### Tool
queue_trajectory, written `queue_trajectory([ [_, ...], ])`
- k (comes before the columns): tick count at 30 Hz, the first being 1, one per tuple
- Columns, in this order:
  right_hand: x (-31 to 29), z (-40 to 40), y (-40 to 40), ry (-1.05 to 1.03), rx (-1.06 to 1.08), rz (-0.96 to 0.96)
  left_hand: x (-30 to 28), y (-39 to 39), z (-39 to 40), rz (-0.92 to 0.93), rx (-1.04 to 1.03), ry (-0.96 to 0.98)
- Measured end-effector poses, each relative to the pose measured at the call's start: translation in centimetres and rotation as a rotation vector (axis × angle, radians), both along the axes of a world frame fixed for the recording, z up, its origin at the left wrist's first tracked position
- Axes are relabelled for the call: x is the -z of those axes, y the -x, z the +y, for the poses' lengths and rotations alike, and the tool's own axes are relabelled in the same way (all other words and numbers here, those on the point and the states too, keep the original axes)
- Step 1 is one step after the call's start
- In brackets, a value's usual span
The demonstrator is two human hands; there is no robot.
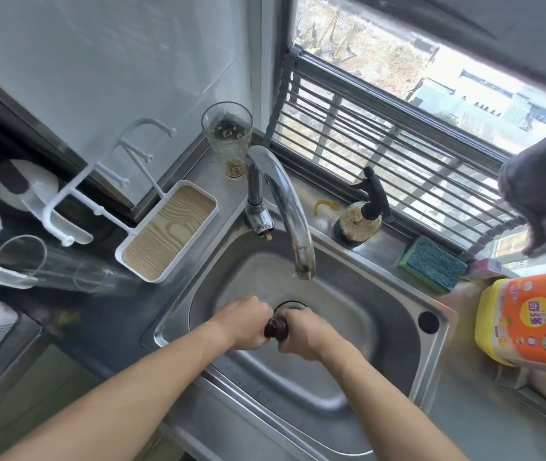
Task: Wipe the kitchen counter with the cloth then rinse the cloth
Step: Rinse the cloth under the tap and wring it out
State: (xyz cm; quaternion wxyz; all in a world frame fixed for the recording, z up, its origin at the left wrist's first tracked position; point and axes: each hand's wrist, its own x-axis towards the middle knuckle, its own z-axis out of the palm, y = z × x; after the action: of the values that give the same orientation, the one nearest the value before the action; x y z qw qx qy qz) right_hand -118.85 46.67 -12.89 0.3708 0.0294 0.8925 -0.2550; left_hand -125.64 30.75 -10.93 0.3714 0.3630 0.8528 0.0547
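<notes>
At the tabletop's left edge a clear glass lies on its side, empty as far as one can tell. Just right of it a white tray with a wood-grain floor holds nothing, and a white hook rack rises from it. At the back corner a tall printed glass stands upright with a little brown liquid at the bottom.

The sink is set into the tabletop, and its chrome tap curves over the basin; whether water is running is too faint to tell. Both hands meet low in the basin, near the drain. The left hand and right hand are clenched, each grip closed on one end of the cloth, a small dark red wad bunched tightly between them. It is held over the drain, likely so squeezed water falls straight down; this looks like wringing, so the rinse step seems well along.

On the sink's back rim stand a dark-capped pump bottle, partly filled with a murky liquid, then a green sponge. At the tabletop's right edge sits a yellow and orange detergent bottle.
</notes>
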Motion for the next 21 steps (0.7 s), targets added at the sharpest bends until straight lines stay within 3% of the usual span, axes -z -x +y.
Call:
queue_trajectory([
  [7, 0.2, 0.1, -1.1, -0.115, -0.11, 0.446, -0.7, -1.2, -0.3, -0.481, -0.437, -0.194],
  [12, 0.3, 0.7, -2.3, -0.164, -0.149, 0.701, -1.2, -2.8, 0.4, -0.702, -0.624, -0.215],
  [18, 0.8, 0.9, -3.3, -0.199, -0.15, 0.758, -1.9, -2.3, 0.3, -0.958, -0.616, -0.099],
  [21, 0.9, 0.9, -3.0, -0.194, -0.088, 0.646, -1.6, -1.8, 0.6, -0.842, -0.552, -0.108],
])
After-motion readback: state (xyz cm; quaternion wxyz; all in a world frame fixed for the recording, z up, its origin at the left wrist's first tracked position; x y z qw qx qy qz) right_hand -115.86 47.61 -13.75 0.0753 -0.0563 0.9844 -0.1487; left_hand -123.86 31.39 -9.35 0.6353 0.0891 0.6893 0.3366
